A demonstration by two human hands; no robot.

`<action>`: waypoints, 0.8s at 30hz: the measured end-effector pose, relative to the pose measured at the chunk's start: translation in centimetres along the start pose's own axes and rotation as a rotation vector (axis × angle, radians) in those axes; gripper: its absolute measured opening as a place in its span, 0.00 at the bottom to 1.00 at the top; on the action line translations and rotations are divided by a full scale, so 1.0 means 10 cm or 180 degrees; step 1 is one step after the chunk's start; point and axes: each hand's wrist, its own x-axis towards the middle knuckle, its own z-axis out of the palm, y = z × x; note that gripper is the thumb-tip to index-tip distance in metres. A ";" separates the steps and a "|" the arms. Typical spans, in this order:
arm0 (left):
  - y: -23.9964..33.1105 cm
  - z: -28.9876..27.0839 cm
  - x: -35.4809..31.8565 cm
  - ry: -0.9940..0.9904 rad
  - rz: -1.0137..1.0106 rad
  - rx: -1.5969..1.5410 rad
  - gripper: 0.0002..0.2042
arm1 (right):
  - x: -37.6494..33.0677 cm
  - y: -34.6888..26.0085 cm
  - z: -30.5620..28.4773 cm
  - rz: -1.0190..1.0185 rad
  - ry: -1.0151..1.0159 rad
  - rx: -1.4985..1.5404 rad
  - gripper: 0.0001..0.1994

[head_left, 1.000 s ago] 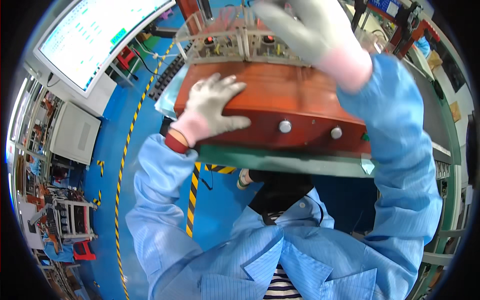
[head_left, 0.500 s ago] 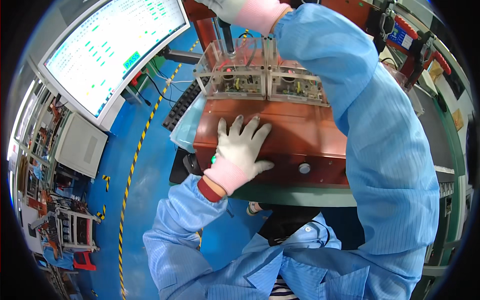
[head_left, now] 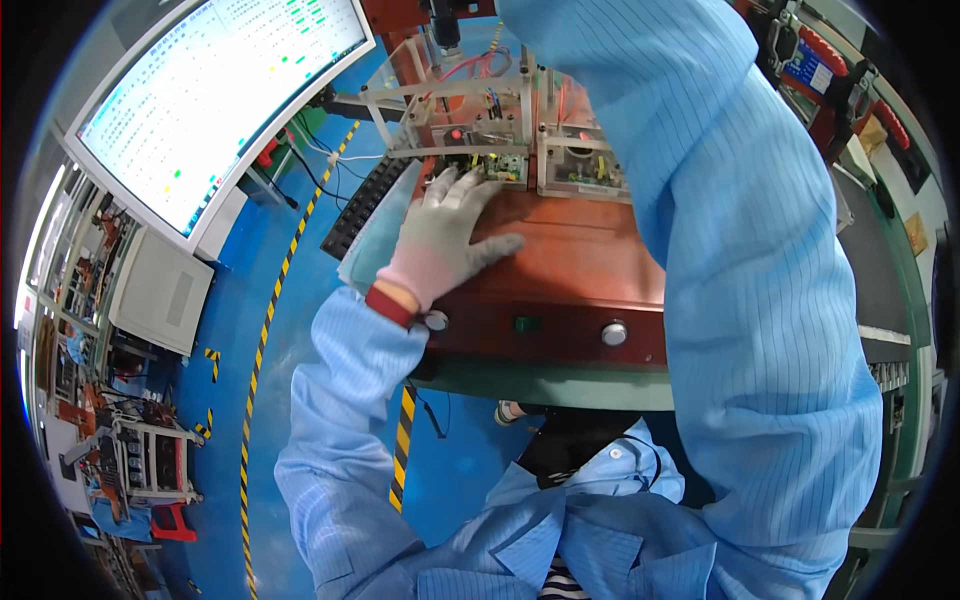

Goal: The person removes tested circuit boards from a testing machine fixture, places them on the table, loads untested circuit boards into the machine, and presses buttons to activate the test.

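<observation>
- The right hand is out of frame, its blue striped sleeve (head_left: 740,250) runs up past the top edge, so no telling what it's doing.
- That sleeve also covers the right side of the reddish-brown box-shaped fixture (head_left: 560,270).
- Small green circuit board (head_left: 500,165) in the clear acrylic frame (head_left: 470,110): the gloved left hand (head_left: 440,240) partly hides it.
- Big white monitor (head_left: 200,100): rows too tiny to read, cut off up top.
</observation>
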 end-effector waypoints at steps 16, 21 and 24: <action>0.73 -0.46 -0.45 -0.0288 -0.0255 0.0147 0.32 | -2.15 0.34 -0.10 -0.0119 -0.2944 -0.2306 0.15; 1.09 -0.43 -0.62 0.0178 -0.0278 -0.0001 0.30 | -2.09 0.17 -0.01 0.0051 -0.4067 -0.2932 0.19; 1.19 -0.43 -0.66 0.0116 -0.0228 -0.0235 0.27 | -2.09 0.18 -0.03 0.0139 -0.3988 -0.2600 0.19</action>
